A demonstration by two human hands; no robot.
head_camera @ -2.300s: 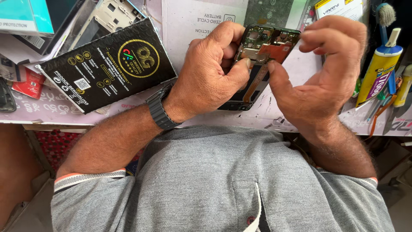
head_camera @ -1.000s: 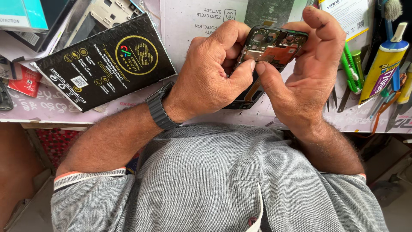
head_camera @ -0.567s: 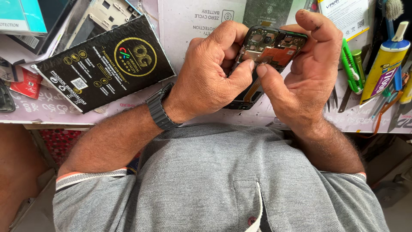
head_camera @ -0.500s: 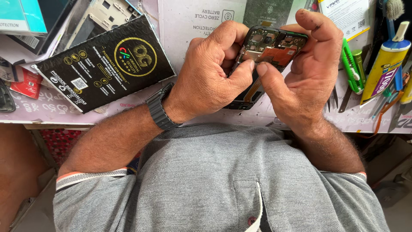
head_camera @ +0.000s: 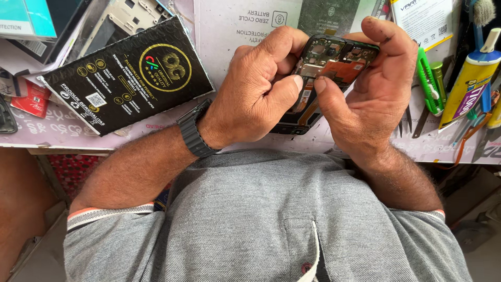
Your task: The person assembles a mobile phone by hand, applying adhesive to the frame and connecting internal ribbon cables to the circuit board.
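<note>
An opened black smartphone (head_camera: pixel 334 57) with its back cover off shows its circuit board and orange flex cables. My left hand (head_camera: pixel 255 99), a dark watch on its wrist, grips the phone's left side, thumb pressed onto the inside. My right hand (head_camera: pixel 365 99) wraps the phone's right edge and top, with its thumb tip next to the left thumb on the board. The phone's lower half is hidden behind my hands, just above the desk edge.
A black glossy packet (head_camera: pixel 125 78) with a gold emblem lies at left on the cluttered desk (head_camera: pixel 62 133). A white card sheet (head_camera: pixel 229 26) lies under the phone. Green-handled tweezers (head_camera: pixel 425 78), a yellow-and-blue glue tube (head_camera: pixel 467 78) and small tools crowd the right.
My right hand has closed in around the phone's right edge and my thumbs have come together on the board. Since half a second ago, hardly anything has moved.
</note>
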